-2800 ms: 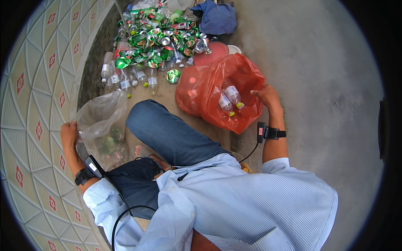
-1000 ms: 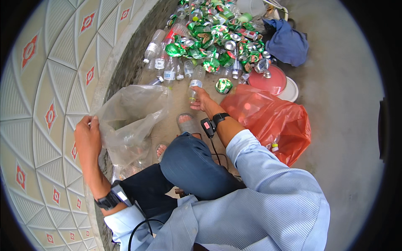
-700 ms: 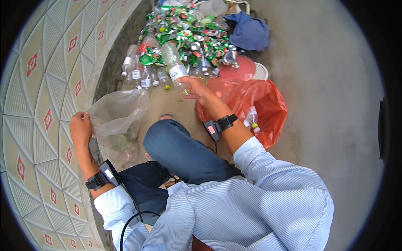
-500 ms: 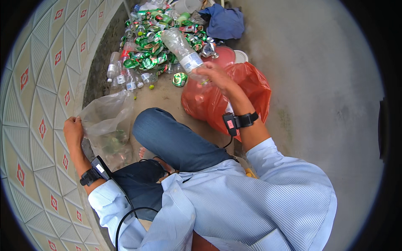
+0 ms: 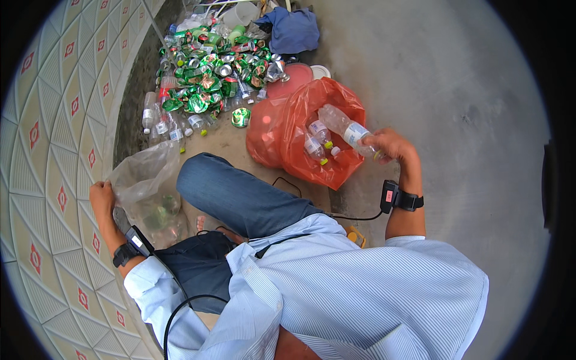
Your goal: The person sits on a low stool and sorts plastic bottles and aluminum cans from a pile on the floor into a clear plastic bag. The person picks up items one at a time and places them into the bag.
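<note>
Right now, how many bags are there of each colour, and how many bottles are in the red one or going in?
Red bag: 1
Clear bag, held by the left hand: 1
Bottles inside the red bag: 2 visible
Bottle in the right hand, a clear bottle: 1
Total: 5

Your right hand [image 5: 393, 147] gripped a clear plastic bottle [image 5: 347, 129] by its cap end, its body lying tilted over the open mouth of the red bag [image 5: 312, 108], where other bottles [image 5: 317, 139] lay. Your left hand [image 5: 102, 198] pinched the rim of a clear bag [image 5: 147, 180] beside the tiled wall [image 5: 54, 120]. A heap of crushed green cans [image 5: 210, 72] lay beyond your knee [image 5: 204, 177].
</note>
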The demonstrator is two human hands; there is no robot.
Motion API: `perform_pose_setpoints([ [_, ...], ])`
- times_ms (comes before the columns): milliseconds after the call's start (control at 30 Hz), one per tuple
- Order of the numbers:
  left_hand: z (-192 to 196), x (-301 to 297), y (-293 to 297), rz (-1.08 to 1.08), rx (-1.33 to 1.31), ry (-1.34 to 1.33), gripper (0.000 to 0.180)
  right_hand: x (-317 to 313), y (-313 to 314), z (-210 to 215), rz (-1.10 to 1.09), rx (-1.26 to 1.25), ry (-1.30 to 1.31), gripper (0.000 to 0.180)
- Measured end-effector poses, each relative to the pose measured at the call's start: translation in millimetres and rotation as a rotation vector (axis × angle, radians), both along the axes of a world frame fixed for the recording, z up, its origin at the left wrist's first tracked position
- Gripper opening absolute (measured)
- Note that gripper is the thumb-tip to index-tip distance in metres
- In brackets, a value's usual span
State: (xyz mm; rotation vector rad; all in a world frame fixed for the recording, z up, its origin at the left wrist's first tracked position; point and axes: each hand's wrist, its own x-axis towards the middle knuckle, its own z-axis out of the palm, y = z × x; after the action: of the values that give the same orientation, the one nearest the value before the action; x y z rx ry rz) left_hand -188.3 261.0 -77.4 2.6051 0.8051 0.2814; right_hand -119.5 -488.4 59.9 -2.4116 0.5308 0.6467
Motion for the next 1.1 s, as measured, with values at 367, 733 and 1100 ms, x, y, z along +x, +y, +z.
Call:
perform_pose_setpoints([
  [367, 2, -5, 1, 0.006, 0.016, 0.012, 0.035, 117, 65, -109, -0.054, 0.370, -0.052, 0.048],
  [733, 10, -7, -8, -0.001, 0.003, 0.021, 0.035, 157, 78, -137, 0.360, -0.018, -0.424, 0.050],
  [1100, 13, -8, -12, 0.009, -0.020, 0.035, 0.036, 126, 40, -178, 0.168, -0.109, -0.507, 0.073],
])
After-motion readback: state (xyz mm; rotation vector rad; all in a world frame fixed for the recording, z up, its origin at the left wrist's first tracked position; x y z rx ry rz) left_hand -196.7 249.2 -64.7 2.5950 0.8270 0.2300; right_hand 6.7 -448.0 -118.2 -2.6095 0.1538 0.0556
